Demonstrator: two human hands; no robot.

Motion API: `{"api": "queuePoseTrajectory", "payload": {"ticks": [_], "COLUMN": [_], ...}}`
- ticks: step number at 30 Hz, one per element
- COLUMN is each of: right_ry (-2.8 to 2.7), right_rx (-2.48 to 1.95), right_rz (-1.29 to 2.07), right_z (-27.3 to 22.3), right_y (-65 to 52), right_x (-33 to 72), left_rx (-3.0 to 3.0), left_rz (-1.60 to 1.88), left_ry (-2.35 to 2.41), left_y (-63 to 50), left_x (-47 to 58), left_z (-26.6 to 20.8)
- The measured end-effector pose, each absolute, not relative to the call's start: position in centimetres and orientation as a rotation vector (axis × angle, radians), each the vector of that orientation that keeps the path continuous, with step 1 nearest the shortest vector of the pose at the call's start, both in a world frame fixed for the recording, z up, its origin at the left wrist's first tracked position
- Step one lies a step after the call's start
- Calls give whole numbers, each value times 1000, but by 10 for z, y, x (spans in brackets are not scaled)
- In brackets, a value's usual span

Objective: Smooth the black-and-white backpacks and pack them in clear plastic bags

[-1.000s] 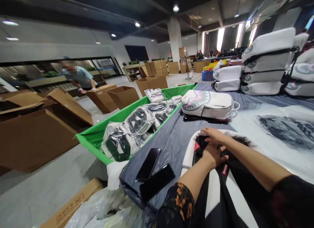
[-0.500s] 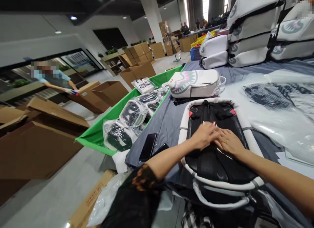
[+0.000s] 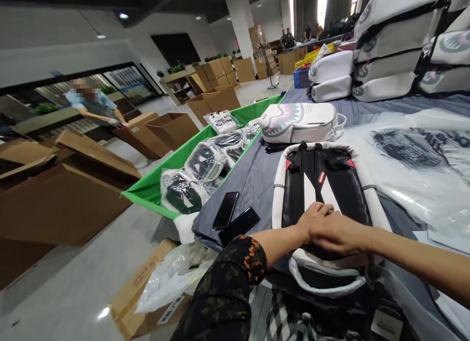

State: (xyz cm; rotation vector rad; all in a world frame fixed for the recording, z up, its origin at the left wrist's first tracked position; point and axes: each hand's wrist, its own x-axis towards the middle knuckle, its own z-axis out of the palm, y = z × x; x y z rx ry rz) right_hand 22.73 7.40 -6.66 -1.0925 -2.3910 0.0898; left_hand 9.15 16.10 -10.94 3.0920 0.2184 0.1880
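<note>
A white-edged backpack (image 3: 343, 184) lies back panel up on the table, its black shoulder straps (image 3: 307, 160) running down the middle. White patches and a small red label show beside the straps. Over the lower part of this panel my left hand (image 3: 312, 222) and my right hand (image 3: 338, 232) are together, overlapping, with fingers curled inward. Whatever is between the fingers is hidden under the hands. Nearest to me, the bag's white carry handle (image 3: 326, 284) loops over the table edge.
Another white backpack (image 3: 301, 121) with a shark-mouth print lies beyond, and stacked white bags (image 3: 389, 52) stand behind. A green bin (image 3: 147, 192) holds plastic-wrapped backpacks. Two phones (image 3: 240, 224) lie at the left edge. Clear plastic bags (image 3: 414, 184) cover the right. A co-worker (image 3: 93, 103) stands by cartons.
Both hands have slid down the back panel towards me, uncovering the straps, red label and white patches. Their fingers, flatter before, are now curled. The view has shifted slightly left.
</note>
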Motion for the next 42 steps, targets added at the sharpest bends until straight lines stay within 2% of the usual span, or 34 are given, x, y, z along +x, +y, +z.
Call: {"api": "queuePoseTrajectory", "payload": {"ticks": [3,5,8,11,17,20,22,24,26,30,34,38,42], "right_ry": [-2779,-2841,-2742,-2689,-2613,-2337,-2024,-1838,-1839,-1871,-1773,-1370,-1062], "right_rx": [-673,-558,-576,-703,-823,-1235,-1682,-1937,-1978,-1960,-2018,-2280,-2539], "right_rz": [363,422,271,102,-277,-466,-475,-418,-365,-267,-144,-161,-96], "right_z": [-74,-91,-119,-128,-88,-77,-85,-104,-125,-139,-109,-75,-73], "right_y": [65,69,80,82,46,50,61,70,73,74,86,104,125], "right_x": [208,206,212,214,205,221,237,249,253,256,307,412,490], "left_rx": [3146,3177,3162,3078,2940,2896,2878,2860,2874,2968,2913,2799,2739], "left_rz": [152,238,496,589,486,345,193,55,33,287,315,294,296], "left_ry": [-172,-182,222,527,591,468,388,368,418,553,606,636,606], "left_y": [169,175,184,189,132,91,78,82,99,141,155,154,157], "left_x": [85,78,76,82,54,14,-2,2,23,80,97,90,87], "left_z": [-108,-114,-129,-135,-127,-119,-104,-83,-64,-60,-86,-96,-96]}}
